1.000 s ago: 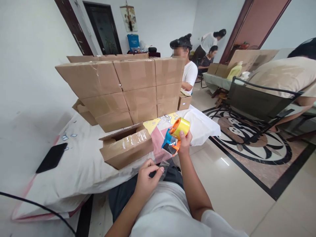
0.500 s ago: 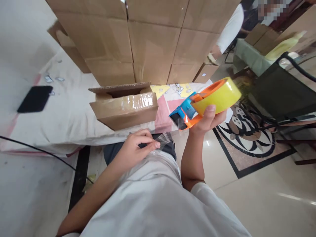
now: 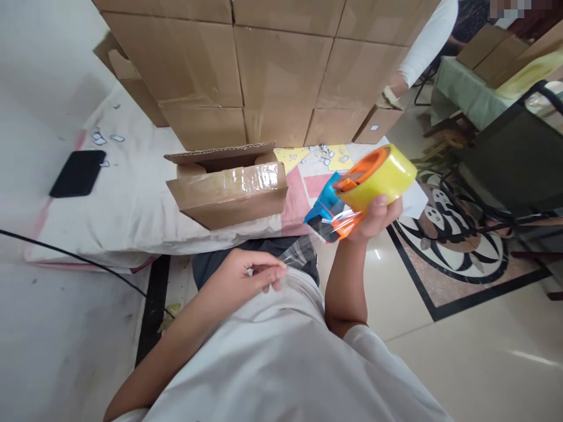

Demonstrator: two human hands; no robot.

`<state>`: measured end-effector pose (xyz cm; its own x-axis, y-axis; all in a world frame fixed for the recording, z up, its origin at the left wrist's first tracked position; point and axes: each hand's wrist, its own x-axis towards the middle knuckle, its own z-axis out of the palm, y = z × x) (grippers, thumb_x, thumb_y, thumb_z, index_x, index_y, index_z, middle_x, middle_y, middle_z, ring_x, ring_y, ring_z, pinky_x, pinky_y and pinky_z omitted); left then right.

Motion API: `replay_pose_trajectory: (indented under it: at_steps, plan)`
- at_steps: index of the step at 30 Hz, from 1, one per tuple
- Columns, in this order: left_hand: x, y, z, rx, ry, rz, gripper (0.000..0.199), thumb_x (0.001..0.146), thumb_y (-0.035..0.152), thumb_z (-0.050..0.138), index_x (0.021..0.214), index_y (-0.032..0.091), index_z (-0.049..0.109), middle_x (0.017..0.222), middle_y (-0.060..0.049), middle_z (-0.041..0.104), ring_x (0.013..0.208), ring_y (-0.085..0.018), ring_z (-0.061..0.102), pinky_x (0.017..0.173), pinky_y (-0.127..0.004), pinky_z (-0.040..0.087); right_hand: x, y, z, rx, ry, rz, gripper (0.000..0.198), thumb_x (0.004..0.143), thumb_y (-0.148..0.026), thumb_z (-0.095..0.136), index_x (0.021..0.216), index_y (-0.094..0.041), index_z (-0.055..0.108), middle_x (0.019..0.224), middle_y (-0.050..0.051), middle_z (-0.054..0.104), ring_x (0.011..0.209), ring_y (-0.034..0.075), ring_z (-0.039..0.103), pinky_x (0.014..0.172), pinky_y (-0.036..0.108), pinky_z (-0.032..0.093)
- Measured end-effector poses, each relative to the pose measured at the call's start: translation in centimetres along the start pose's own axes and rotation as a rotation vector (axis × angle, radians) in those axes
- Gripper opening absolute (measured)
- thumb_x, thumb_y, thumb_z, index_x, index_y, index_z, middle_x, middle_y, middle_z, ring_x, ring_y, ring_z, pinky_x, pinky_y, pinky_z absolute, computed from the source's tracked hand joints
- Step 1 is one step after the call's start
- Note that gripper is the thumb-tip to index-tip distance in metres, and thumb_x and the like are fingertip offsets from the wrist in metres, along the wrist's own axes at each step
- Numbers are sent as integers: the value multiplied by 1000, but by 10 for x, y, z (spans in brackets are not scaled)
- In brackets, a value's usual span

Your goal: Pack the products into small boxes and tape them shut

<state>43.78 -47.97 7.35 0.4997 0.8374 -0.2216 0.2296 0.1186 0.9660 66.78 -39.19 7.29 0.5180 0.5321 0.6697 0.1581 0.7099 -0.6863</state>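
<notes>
My right hand is wrapped around a tape dispenser, blue and orange with a wide yellow roll. A clear strip of tape stretches from the dispenser's black front end down to my left hand. That hand pinches the strip's end between thumb and fingers, just above my lap. In front of me a small cardboard box lies on the covered surface. Its top flap stands up, and shiny tape crosses its upper face near the right end.
Stacked cardboard boxes form a wall behind the small box. A co-worker's sleeved arm reaches beside the stack at right. A black phone lies at left, a cable below it. A dark chair stands at right.
The dispenser has tipped and come slightly lower and closer to my left hand. The tape strip now visibly spans the gap between them. The small box stays in place; the view has shifted a little.
</notes>
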Motion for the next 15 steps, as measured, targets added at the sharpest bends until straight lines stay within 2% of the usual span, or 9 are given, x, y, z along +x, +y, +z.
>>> replay_pose_trajectory:
  at_steps: [1, 3, 5, 6, 8, 10, 15]
  plan:
    - [1, -3, 2, 3, 50, -5, 23, 93, 39, 67, 97, 19, 80, 71, -2, 76, 62, -11, 62, 59, -21, 47, -2, -7, 4, 28, 27, 44, 34, 91, -56, 60, 82, -24, 68, 72, 1, 65, 67, 20, 68, 65, 38, 60]
    - [1, -7, 6, -1, 113, 7, 40, 92, 39, 70, 128, 21, 72, 70, 0, 76, 60, -11, 59, 58, -20, 44, -6, -19, 7, 77, 59, 137, 33, 90, -54, 61, 79, -24, 66, 69, 1, 62, 67, 20, 68, 64, 36, 60]
    - [-1, -8, 8, 6, 102, 36, 54, 92, 39, 70, 143, 21, 62, 67, 2, 75, 56, -10, 55, 57, -20, 43, -10, -27, 9, 138, 87, 213, 30, 90, -52, 63, 79, -24, 65, 69, 0, 60, 70, 20, 68, 66, 35, 60]
    - [-2, -7, 9, 15, 81, 53, 51, 93, 38, 69, 140, 21, 64, 66, 1, 75, 55, -9, 54, 57, -20, 42, -12, -29, 10, 177, 97, 243, 28, 90, -51, 63, 80, -24, 64, 70, 0, 61, 70, 20, 69, 66, 35, 60]
    - [-6, -4, 10, 25, 55, 85, 34, 93, 37, 68, 120, 18, 77, 65, -1, 75, 54, -9, 53, 56, -21, 43, -16, -32, 12, 255, 109, 305, 28, 92, -49, 62, 81, -24, 63, 70, 0, 61, 69, 20, 70, 68, 36, 61]
    - [-10, -1, 10, 8, 38, 102, 25, 92, 36, 68, 102, 17, 81, 64, -3, 75, 52, -10, 53, 54, -21, 43, -17, -36, 15, 312, 100, 364, 30, 94, -50, 57, 81, -24, 63, 69, 0, 62, 70, 21, 71, 71, 39, 63]
    - [-16, 1, 12, -48, 52, 70, 25, 91, 39, 69, 95, 17, 80, 64, -4, 74, 51, -11, 56, 50, -20, 43, -17, -47, 17, 326, 123, 370, 29, 93, -50, 62, 79, -24, 64, 70, 0, 65, 69, 20, 72, 74, 38, 65]
